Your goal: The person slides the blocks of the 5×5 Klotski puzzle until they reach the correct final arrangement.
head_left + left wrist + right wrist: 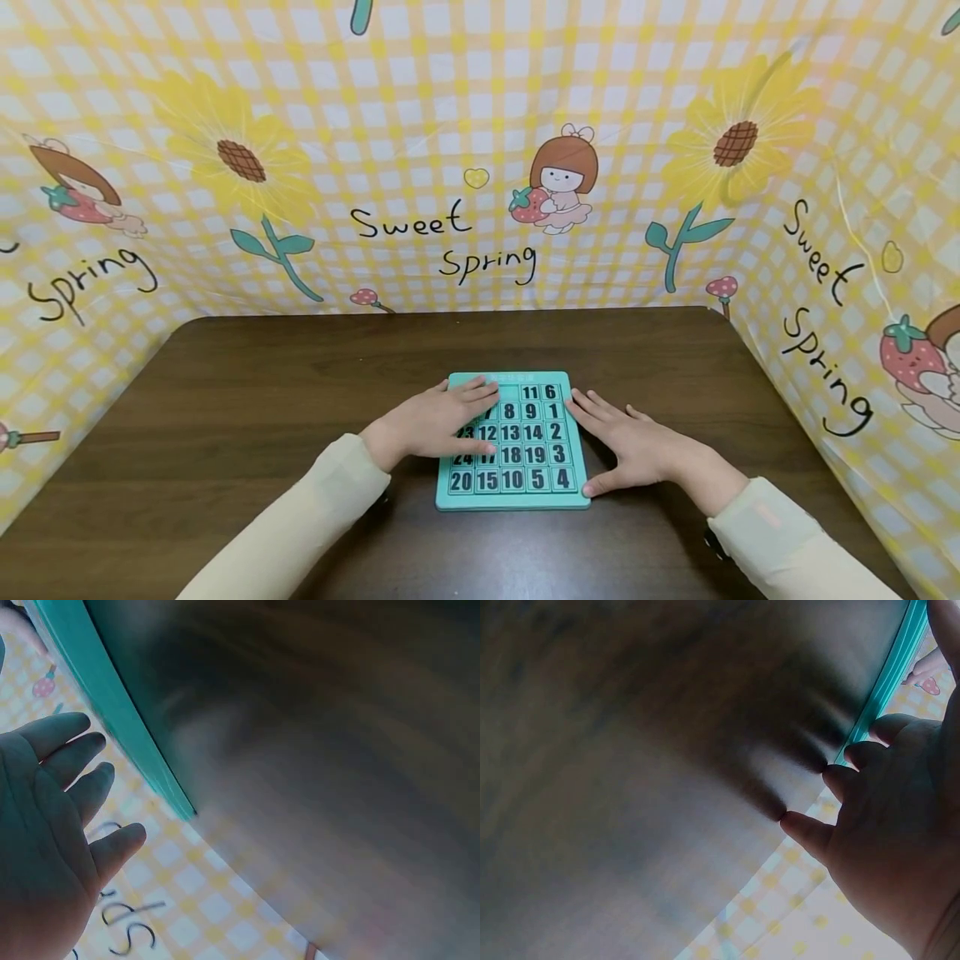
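A turquoise number sliding puzzle [517, 502] lies flat on the brown table, its tiles printed with black numerals. One slot near the top row, left of the 11 tile, shows no numeral. My left hand [435, 421] reaches over the puzzle's left side with fingers extended, hiding several tiles. In the left wrist view the left hand [52, 802] has its fingers spread above the turquoise edge. Along the puzzle's right edge, my right hand [637, 442] rests with straight fingers, the thumb at the lower right corner. The right wrist view shows the right hand's fingertips [840, 780] down at table level beside the frame.
The dark wooden table [262, 433] reaches back to a yellow checked cloth [420, 125] printed with flowers, cartoon figures and lettering. That cloth also hangs along the left and right sides.
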Motion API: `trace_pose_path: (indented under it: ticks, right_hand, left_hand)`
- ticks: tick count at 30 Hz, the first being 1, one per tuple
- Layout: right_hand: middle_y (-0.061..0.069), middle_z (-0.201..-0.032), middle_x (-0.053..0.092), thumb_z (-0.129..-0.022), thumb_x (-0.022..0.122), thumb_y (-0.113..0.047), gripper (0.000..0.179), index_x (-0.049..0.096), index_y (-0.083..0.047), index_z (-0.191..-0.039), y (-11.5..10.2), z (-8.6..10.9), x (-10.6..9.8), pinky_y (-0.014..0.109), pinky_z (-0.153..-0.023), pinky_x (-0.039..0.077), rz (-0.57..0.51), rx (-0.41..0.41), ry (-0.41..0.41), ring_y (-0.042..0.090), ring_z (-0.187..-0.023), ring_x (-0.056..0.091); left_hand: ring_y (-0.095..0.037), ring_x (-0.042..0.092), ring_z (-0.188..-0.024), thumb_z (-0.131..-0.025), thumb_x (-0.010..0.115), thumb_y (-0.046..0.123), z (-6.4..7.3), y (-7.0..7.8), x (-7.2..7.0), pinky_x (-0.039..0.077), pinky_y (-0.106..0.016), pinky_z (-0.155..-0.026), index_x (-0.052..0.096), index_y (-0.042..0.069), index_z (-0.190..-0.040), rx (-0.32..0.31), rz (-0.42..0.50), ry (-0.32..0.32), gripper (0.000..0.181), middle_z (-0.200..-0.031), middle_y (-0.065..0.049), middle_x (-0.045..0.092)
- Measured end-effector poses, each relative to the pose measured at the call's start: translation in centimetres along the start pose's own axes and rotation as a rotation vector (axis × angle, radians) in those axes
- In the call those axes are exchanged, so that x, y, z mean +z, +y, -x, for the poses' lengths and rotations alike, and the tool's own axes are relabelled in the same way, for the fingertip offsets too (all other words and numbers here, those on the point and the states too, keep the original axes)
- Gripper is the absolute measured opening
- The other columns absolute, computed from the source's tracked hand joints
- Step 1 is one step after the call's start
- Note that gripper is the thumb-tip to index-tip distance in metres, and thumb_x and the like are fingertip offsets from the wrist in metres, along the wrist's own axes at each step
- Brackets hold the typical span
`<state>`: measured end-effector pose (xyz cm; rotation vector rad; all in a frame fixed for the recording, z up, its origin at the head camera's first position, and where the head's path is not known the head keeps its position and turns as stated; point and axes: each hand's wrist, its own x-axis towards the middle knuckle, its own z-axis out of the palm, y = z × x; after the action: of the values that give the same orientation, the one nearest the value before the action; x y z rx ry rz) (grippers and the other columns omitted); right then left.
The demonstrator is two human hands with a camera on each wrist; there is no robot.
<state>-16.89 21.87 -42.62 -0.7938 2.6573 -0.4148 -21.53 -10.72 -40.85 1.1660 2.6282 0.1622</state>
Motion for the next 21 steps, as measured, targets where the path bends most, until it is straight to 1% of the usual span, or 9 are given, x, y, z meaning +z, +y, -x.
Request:
trace_pose_path:
  ticks: [5,11,17,21]
  right_hand:
    - [0.005,-0.169,0.005,-0.076,0.067,-0.074,0.116,0.012,-0.019,-0.162,-0.1,0.1,-0.1,0.074,-0.112,0.017,-0.006,0.003,0.0,0.033,-0.156,0.007]
    - [0.004,-0.169,0.004,-0.076,0.068,-0.073,0.116,0.011,-0.019,-0.162,-0.2,0.0,-0.2,0.074,-0.113,0.017,-0.011,0.008,-0.005,0.031,-0.156,0.006]
    - [0.004,-0.169,0.004,-0.076,0.067,-0.075,0.116,0.011,-0.019,-0.162,-0.1,0.0,-0.1,0.074,-0.113,0.017,-0.012,0.006,-0.004,0.032,-0.156,0.006]
    - [0.005,-0.169,0.004,-0.076,0.066,-0.075,0.116,0.011,-0.019,-0.162,0.0,0.1,-0.1,0.075,-0.112,0.017,-0.016,0.002,-0.002,0.033,-0.156,0.007]
  left_hand:
    - [-0.018,0.012,-0.156,-0.094,0.045,0.07,-1.4,1.0,0.0,0.02,-0.059,-0.121,0.025,0.02,-0.159,0.004,-0.027,-0.031,0.085,-0.167,0.003,0.019]
    - [-0.018,0.011,-0.156,-0.094,0.045,0.07,-2.8,1.8,-0.3,0.02,-0.058,-0.122,0.024,0.021,-0.159,0.024,-0.049,-0.041,0.085,-0.168,0.004,0.018]
    - [-0.018,0.01,-0.156,-0.094,0.045,0.069,-3.2,2.1,-0.7,0.019,-0.058,-0.122,0.024,0.02,-0.159,0.015,-0.053,-0.062,0.084,-0.168,0.004,0.017]
    - [-0.02,0.011,-0.156,-0.094,0.045,0.069,-3.3,2.1,-0.7,0.02,-0.059,-0.121,0.027,0.019,-0.159,0.011,-0.061,-0.058,0.084,-0.167,0.004,0.019]
